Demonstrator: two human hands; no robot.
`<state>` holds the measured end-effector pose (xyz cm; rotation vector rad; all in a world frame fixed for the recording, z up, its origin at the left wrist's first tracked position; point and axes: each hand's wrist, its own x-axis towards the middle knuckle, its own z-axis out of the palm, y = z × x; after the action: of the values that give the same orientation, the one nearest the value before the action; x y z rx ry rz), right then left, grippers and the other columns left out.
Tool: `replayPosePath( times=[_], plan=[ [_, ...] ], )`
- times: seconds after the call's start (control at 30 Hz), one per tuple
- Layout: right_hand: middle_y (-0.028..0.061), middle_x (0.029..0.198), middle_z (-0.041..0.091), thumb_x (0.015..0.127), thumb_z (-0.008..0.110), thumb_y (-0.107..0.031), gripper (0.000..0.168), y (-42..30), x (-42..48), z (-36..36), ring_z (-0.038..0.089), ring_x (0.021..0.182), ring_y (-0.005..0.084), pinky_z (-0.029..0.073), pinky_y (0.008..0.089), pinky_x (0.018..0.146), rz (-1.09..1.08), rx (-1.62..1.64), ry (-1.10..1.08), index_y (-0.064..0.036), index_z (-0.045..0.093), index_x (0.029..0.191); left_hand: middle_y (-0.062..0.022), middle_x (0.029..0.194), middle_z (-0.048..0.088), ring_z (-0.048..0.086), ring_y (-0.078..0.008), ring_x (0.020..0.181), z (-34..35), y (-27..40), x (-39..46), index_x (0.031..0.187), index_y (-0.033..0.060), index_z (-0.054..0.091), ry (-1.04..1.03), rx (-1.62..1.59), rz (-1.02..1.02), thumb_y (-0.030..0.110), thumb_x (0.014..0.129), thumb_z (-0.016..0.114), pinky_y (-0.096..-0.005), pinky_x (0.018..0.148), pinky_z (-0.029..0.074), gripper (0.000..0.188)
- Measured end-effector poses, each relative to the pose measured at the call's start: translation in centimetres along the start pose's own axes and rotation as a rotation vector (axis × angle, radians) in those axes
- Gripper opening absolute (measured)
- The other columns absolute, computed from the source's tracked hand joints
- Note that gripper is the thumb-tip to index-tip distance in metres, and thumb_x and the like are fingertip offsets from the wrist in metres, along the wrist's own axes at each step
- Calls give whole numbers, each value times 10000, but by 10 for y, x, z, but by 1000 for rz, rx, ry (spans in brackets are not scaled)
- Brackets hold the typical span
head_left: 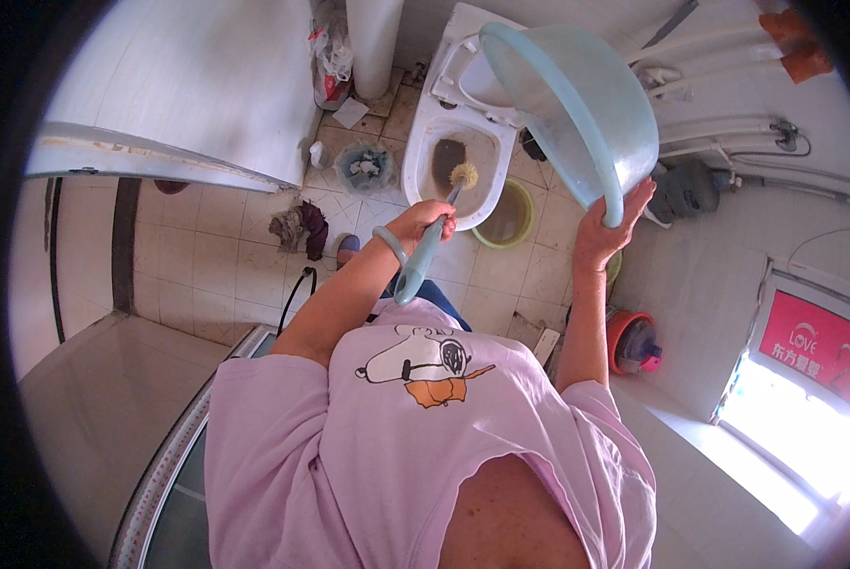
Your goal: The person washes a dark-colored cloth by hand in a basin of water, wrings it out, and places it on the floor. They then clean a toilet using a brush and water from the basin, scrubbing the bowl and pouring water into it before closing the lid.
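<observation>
My left hand [425, 224], a bangle on its wrist, grips the blue-grey handle of a toilet brush [418, 264]. The brush's yellowish bristle head is over the front part of the bowl of a white toilet [412, 167]; whether it touches the bowl I cannot tell. Dark water lies in the bowl, and the seat and lid are raised. With my right hand [603, 235] I hold a large pale-blue plastic basin [596, 92] by its rim. It is tilted on its side, its mouth facing the toilet, and hides part of the toilet's right side.
A yellow-green tub [529, 222] of murky water stands against the toilet. Left of the toilet are a bag-lined waste bin [343, 174], crumpled rags [304, 229] and a white pipe [374, 50]. An orange basin [616, 341] and a dark plastic container [685, 190] sit along the right wall.
</observation>
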<state>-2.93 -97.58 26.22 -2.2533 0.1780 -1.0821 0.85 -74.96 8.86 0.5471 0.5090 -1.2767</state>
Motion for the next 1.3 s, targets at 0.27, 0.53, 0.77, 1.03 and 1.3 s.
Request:
replayPosePath(
  times=[0.27, 0.53, 0.77, 1.03, 1.3],
  plan=[
    [234, 1417, 315, 842, 481, 6, 585, 2, 1, 2, 308, 1327, 302, 262, 365, 1081, -7, -12, -6, 66, 257, 1379, -5, 609, 455, 445, -74, 483, 1, -1, 4, 743, 42, 453, 43, 63, 11, 203, 923, 464, -198, 421, 393, 242],
    [233, 1417, 314, 815, 473, 43, 603, 0, 2, 5, 314, 1324, 309, 262, 369, 1081, 9, 21, 0, 65, 262, 1379, -51, 649, 487, 468, -92, 482, -1, 2, 3, 757, 25, 444, -1, 15, 20, 137, 911, 452, -210, 435, 428, 190],
    [182, 1461, 271, 759, 487, 135, 733, 10, 0, 3, 311, 1328, 293, 460, 267, 851, -1, 0, -39, -39, 240, 1426, -17, 612, 468, 454, -82, 480, 5, 3, 2, 736, 41, 465, 68, 27, 18, 190, 927, 458, -193, 436, 399, 243],
    [186, 1460, 271, 759, 487, 132, 725, 14, 0, 1, 320, 1323, 305, 458, 265, 846, -39, -8, -36, -33, 247, 1423, -22, 617, 466, 438, -82, 478, 4, 5, 5, 734, 37, 467, 13, 36, 20, 184, 927, 449, -202, 456, 390, 243],
    [192, 1452, 287, 761, 495, 122, 717, 10, 0, 0, 328, 1321, 303, 461, 258, 824, -26, -24, -32, -21, 249, 1419, -25, 615, 464, 435, -87, 482, 9, 7, 2, 737, 26, 476, 5, 50, 8, 170, 926, 438, -211, 462, 383, 241]
  ],
)
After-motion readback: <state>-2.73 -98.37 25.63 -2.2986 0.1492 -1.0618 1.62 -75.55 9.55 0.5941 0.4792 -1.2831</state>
